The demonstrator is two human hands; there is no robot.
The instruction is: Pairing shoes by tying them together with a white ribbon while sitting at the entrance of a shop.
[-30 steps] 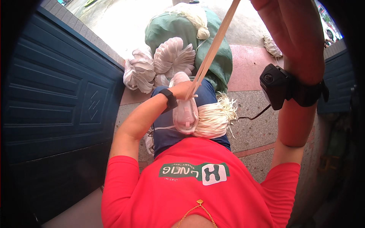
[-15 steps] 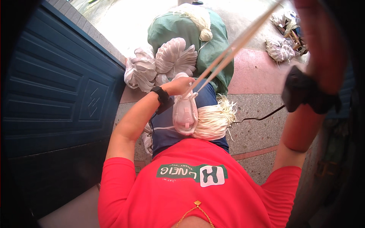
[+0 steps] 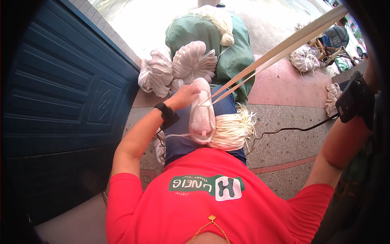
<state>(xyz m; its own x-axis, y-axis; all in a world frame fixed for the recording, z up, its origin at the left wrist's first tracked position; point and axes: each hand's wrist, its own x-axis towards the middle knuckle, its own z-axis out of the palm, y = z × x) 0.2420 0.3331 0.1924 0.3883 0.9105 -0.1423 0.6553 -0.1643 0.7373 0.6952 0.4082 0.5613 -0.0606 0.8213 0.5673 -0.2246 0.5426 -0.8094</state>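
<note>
My left hand, a black band on its wrist, grips the far end of a pale pink and white shoe lying on my lap. Two flat cream straps run taut from the shoe up to the top right corner. My right forearm rises along the right edge, with a black device strapped at the wrist. The right hand itself is cut off by the dark rim. A bundle of cream strands lies on my lap beside the shoe.
A dark blue panelled door stands at the left. Ahead are white fan-shaped bundles, a green sack and more white bundles on the stone floor. A black cable trails right. Another person sits far right.
My right arm has swung out to the right, and the straps now slant lower toward the top right corner. The left hand has stayed on the shoe.
</note>
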